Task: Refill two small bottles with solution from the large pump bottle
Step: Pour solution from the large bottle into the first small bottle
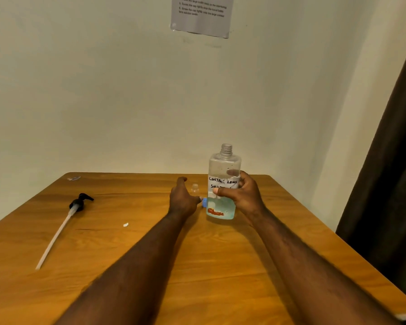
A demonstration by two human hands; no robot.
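As the head view looks down over the wooden worktop (220, 266), I find the right grip (243, 195) closed round the large bottle (223, 165) at about one o'clock from the worktop's middle. The thumb lies across the front of its handwritten label and the fingers curl round the far side. This bottle stands upright with its threaded neck bare and uncapped, and pale blue solution fills only its lower part. Whether its base rests on the wood or hangs just above it, I cannot tell.

At twelve o'clock, just left of that bottle, the left grip (183, 200) is spread wide and holds nothing that I can make out, its fingers reaching away from me. A small clear bottle (194, 188) stands upright between this grip and the large bottle, just beyond the fingers, its mouth uncovered. Close to the thumb tip sits a small blue piece (204, 202), partly hidden by the large bottle; I cannot say what it is, nor whether the thumb touches it.

Over at nine o'clock the black pump head (81, 200) lies on its side, well apart from both grips, its long pale tube (54, 238) trailing towards seven o'clock. A white scrap (126, 224) lies between the pump and the left forearm. On the wall at twelve o'clock hangs a printed sheet (202, 15), and a dark curtain (389, 160) hangs at three o'clock.
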